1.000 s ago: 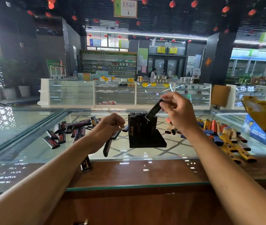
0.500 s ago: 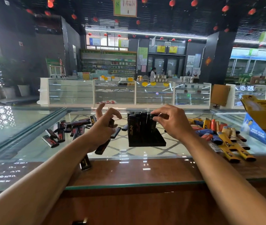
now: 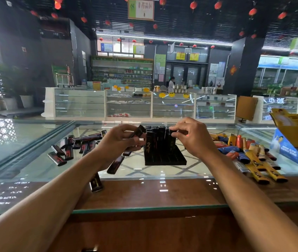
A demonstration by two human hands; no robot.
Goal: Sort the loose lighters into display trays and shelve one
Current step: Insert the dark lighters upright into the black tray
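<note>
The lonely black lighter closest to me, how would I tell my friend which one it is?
Find the glass counter and the black display tray in its middle. Left of the tray lies a pile of black lighters. The lonely lighter lies apart from them, nearest the person, over the brown wooden strip.

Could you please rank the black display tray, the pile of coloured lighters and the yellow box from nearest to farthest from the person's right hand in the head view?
1. The black display tray: at the right hand, which pinches an upright lighter in it.
2. The pile of coloured lighters: on the glass, to its right.
3. The yellow box: far right of the counter.
</note>
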